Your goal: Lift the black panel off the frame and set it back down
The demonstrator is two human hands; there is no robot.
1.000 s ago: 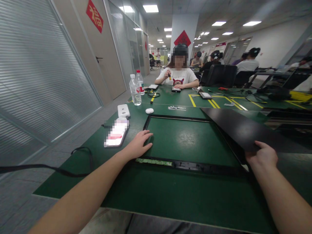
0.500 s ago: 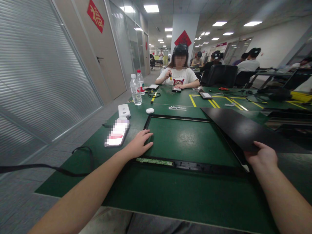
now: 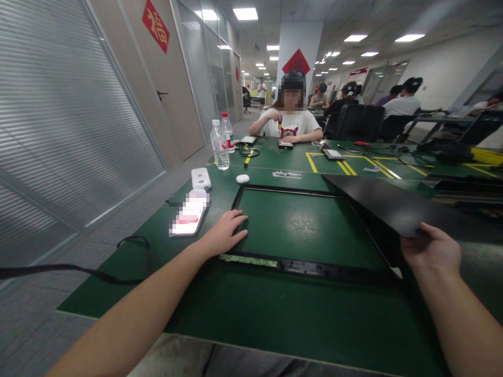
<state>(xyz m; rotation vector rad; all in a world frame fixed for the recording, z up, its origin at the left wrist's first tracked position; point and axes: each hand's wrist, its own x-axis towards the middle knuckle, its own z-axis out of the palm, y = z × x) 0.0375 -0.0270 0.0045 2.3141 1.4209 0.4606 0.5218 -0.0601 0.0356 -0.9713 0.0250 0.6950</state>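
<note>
A thin black rectangular frame (image 3: 326, 271), like a monitor bezel, lies flat in front of me. A green circuit strip (image 3: 248, 261) sits along its near bar. My left hand (image 3: 223, 234) rests over the frame's left side, fingers stretched out, gripping nothing. At the right, my right hand (image 3: 434, 251) pinches the near edge of a large flat black panel (image 3: 387, 204), thumb on top and the other fingers largely hidden below. That panel is tilted, overlapping the frame's far right corner, with its near edge raised.
A phone (image 3: 190, 214), a white power bank (image 3: 201, 178) and a small white case (image 3: 242, 179) stand left of the frame. Two bottles (image 3: 220, 146) are behind them. Across the green table (image 3: 275, 309), a co-worker (image 3: 288, 123) holds a screwdriver-like tool over a small device.
My right hand has moved slightly right and up, tilting the black panel further. The left hand and frame have stayed in place. The co-worker's tool is lower, nearer the device.
</note>
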